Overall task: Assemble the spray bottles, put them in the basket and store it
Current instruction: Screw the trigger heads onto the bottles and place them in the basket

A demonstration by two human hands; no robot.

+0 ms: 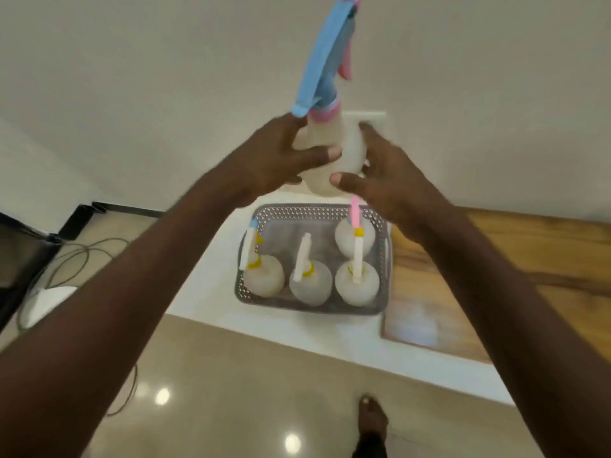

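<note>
Both forearms reaching forward, left hand [274, 157] and right hand [390, 180] gripping spray bottle [344, 153] upright, blue nozzle upward, above basket [310, 305] holding four bottles

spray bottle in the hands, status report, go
Left hand and right hand both grip the blue-topped spray bottle, held above the basket. Four bottles already inside. Back-left spot free, nothing blocking.

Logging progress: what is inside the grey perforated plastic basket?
Grey perforated plastic basket holds four round translucent spray bottles with trigger heads fitted. The right hand covers its far right corner.
</note>
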